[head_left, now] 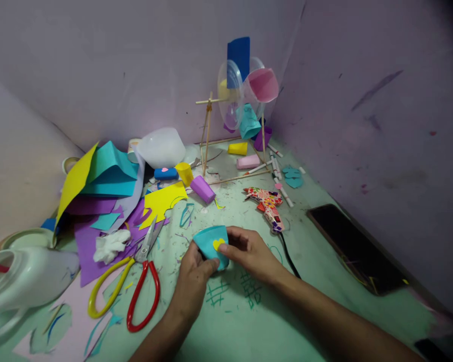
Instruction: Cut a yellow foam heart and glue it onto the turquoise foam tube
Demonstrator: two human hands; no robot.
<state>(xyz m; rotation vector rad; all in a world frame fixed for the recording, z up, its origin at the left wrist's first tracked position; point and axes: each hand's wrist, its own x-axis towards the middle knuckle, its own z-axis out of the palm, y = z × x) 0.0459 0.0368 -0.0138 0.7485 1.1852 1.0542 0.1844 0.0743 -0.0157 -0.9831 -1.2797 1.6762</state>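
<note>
A turquoise paper cup (pixel 207 238) with a yellow paper heart (pixel 219 244) on its side is held low over the green tabletop. My left hand (pixel 193 271) grips the cup from the left and below, its thumb across the lower side. From the right, my right hand (pixel 251 251) closes on the cup, with the thumb on the heart and the fingers behind the rim. The fingers behind the cup are partly hidden. Beyond the hands lies a purple paper cup (pixel 203 189) on its side, near a yellow one (pixel 184 173).
Scissors (pixel 145 251) lie open at left beside coloured paper sheets (pixel 111 171) and a white jug (pixel 26 281). A stick frame (pixel 207 133) carrying a wheel with paper cups stands at the back. A floral glue gun (pixel 266 203), markers (pixel 283 191) and a phone (pixel 355 246) lie right.
</note>
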